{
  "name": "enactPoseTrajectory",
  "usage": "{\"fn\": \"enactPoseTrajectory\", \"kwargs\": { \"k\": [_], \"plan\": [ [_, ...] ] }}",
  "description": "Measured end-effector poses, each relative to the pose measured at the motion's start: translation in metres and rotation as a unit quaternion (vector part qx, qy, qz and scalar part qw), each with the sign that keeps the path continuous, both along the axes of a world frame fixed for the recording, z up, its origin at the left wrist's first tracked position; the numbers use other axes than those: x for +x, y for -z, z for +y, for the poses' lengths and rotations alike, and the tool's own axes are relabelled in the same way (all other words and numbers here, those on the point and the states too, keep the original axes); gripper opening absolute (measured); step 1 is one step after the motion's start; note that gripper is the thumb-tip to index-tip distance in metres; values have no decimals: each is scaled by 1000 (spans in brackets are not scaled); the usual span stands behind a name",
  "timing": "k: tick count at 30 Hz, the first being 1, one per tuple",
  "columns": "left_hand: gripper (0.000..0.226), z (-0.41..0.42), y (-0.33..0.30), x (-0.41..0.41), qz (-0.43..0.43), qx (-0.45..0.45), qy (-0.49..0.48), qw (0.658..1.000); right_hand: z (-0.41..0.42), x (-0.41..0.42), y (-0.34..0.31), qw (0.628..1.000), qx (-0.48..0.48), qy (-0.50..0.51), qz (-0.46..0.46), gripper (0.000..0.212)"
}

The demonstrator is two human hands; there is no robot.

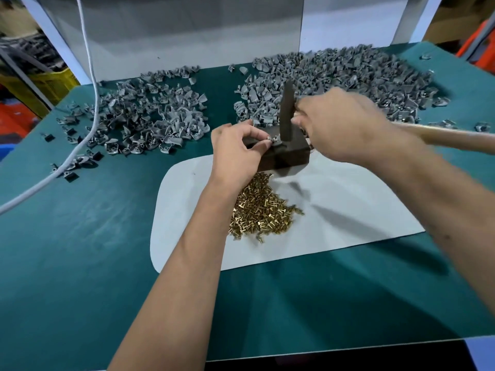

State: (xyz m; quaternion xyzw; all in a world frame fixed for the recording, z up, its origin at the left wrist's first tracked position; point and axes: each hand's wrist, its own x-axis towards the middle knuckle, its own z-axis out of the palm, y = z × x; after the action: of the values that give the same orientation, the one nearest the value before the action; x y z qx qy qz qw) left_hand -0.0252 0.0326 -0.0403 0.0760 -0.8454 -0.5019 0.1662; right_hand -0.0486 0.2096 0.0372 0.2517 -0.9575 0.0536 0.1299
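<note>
A dark metal block (pixel 289 156) stands on a white sheet (pixel 348 210) on the green table. My left hand (pixel 235 153) pinches a small grey metal part (pixel 272 139) on top of the block. My right hand (pixel 340 124), blurred by motion, grips a hammer just behind its head. Its dark head (pixel 286 111) stands upright over the block beside the part. The wooden handle (pixel 450 136) runs off to the right. A heap of small brass rivets (pixel 262 210) lies on the sheet in front of the block, partly hidden by my left forearm.
Two spreads of grey metal parts lie on the green mat (pixel 80 263): one at the back left (pixel 144 113), a larger one at the back right (pixel 361 76). A white cable (pixel 88 76) hangs down across the left pile. A white panel (pixel 187 36) closes the back.
</note>
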Motion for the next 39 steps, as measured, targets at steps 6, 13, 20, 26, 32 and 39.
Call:
{"fn": "enactPoseTrajectory", "kwargs": {
  "k": [6,13,20,26,32,39],
  "plan": [
    [11,-1,2,-1,16,-14,9,1000,-9,13,11,999,-52,-10,-7,20],
    [8,-1,2,-1,34,-38,11,999,-7,5,-4,990,-121,-9,67,28],
    [11,0,0,2,29,-21,13,999,-2,-2,-6,998,-49,1,29,23],
    [15,1,-2,2,15,-11,3,1000,-8,3,6,999,-13,8,-39,26],
    [15,-2,-2,3,30,-38,15,999,-4,1,6,995,-102,-1,20,21],
    [19,3,-6,8,2,-49,-23,999,17,-4,4,999,-42,14,-22,25]
  ]
}}
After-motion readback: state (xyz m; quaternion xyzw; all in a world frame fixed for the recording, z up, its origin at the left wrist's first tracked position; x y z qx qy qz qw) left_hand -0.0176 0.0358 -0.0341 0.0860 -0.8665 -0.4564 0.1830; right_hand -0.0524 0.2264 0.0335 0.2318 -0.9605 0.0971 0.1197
